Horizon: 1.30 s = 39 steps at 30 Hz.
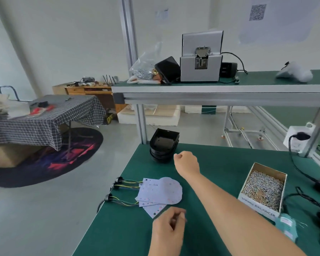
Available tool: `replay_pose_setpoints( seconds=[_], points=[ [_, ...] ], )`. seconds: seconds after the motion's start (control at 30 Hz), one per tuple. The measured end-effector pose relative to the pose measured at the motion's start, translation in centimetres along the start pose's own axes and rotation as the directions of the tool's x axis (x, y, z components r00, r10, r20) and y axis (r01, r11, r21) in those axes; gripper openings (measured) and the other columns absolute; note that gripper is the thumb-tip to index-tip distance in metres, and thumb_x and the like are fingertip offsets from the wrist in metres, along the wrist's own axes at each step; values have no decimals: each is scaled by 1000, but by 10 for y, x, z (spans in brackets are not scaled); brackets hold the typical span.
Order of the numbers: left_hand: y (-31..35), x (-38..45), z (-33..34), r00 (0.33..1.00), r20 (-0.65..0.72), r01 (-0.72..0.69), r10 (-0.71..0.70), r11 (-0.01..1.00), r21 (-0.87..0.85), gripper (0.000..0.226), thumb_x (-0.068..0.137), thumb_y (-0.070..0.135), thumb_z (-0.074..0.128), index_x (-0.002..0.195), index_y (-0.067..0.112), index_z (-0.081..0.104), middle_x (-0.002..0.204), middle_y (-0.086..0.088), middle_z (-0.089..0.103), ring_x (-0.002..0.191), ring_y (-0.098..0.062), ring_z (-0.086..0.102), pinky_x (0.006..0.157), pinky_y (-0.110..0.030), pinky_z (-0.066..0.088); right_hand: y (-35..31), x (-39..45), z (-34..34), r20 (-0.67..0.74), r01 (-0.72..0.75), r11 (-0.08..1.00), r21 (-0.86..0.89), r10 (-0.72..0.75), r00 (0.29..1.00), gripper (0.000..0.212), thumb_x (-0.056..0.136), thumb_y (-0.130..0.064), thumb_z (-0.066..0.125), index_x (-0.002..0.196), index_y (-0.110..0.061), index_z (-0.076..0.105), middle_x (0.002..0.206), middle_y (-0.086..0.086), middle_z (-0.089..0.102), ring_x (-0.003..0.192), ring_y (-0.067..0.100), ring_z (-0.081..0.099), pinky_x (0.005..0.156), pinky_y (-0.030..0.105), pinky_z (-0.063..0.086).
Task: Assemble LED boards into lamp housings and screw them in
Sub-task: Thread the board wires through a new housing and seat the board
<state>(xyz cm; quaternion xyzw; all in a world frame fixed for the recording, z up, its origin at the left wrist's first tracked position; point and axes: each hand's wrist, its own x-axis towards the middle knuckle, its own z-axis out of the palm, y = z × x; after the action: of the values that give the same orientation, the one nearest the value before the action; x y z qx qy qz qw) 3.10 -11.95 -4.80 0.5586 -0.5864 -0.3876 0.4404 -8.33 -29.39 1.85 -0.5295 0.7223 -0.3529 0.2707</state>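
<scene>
Meanwhile, right hand (pixel 186 161) beside stacked housings (pixel 163 146), left hand (pixel 169 230) near LED boards (pixel 161 191), fingers curled, empty.

Assembly workshop: green-matted workbench (pixel 220 163), screw feeder (pixel 200 60).

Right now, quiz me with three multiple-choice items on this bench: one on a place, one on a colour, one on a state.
1. Where is the housing stack?
A. far left corner of the mat
B. on the upper shelf
C. inside the screw box

2. What colour is the mat?
A. red
B. green
C. white

3. What is the right hand doing?
A. gripping a board
B. curled, holding nothing visible
C. resting in the screw box

Answers: 1 A, the stack stands at the mat's far left corner. 2 B, the surface is green. 3 B, it hovers beside the stack, clear of the boards and screw box.
</scene>
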Motion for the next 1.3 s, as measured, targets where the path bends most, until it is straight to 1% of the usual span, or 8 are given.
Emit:
replay_pose_setpoints(
  seconds=[0.2,0.43,0.63,0.83,1.0,1.13,1.23,1.3],
  points=[
    [-4,6,-2,999,-6,-40,40,999,21,24,94,10,65,84,29,76,71,7,75,59,-25,65,63,-29,55,-31,48,27,-75,-95,987,-133,85,994,50,95,-63,52,92,-13,55,86,3,57,86,32,64,68,35,50],
    [-3,7,-3,997,-19,-70,70,998,1,16,85,24,63,79,33,76,69,7,75,57,-25,65,60,-31,54,-33,66,35,-19,-120,966,-229,119,993,18,95,-25,55,106,-11,59,101,8,63,88,31,64,70,34,51],
    [-4,6,-2,995,-16,-100,99,995,-24,17,90,21,65,82,33,75,69,1,73,58,-27,62,61,-36,54,-17,60,16,-26,-112,993,33,113,993,21,94,-29,57,87,-9,52,88,11,68,73,29,68,60,34,54],
    [-4,3,-2,997,-7,-72,72,996,-57,26,97,18,67,86,41,73,73,-3,73,59,-9,58,64,-32,54,3,4,-26,-55,-63,952,300,83,995,25,93,-21,55,78,-2,59,63,11,72,41,19,64,41,22,46],
    [0,2,-4,999,-32,23,-28,988,-150,21,101,23,63,85,31,74,77,5,75,59,-6,59,62,-19,48,46,-83,-70,-130,-61,992,111,75,989,29,89,-22,56,63,-8,51,62,15,71,43,20,67,56,37,57],
    [0,-2,-5,988,-142,35,-62,982,-187,21,102,24,61,83,26,71,74,4,72,58,-7,57,58,-17,46,86,-133,-85,-94,-141,984,-105,132,987,39,92,-25,56,67,5,59,59,17,69,53,27,70,65,42,60],
    [1,0,-9,970,-234,36,-62,993,-115,18,100,24,63,84,30,69,78,10,72,65,-4,59,62,-16,48,102,-156,-84,-99,-171,952,-254,150,984,35,93,-28,56,68,-3,58,63,12,67,63,29,65,68,37,57],
    [0,11,-15,956,-293,21,11,994,106,11,97,20,64,98,30,70,98,15,71,90,-6,61,82,-24,51,105,-163,-82,-109,-163,940,-301,136,985,31,92,-28,55,69,-6,56,65,10,67,65,29,63,66,36,55]
  ],
)
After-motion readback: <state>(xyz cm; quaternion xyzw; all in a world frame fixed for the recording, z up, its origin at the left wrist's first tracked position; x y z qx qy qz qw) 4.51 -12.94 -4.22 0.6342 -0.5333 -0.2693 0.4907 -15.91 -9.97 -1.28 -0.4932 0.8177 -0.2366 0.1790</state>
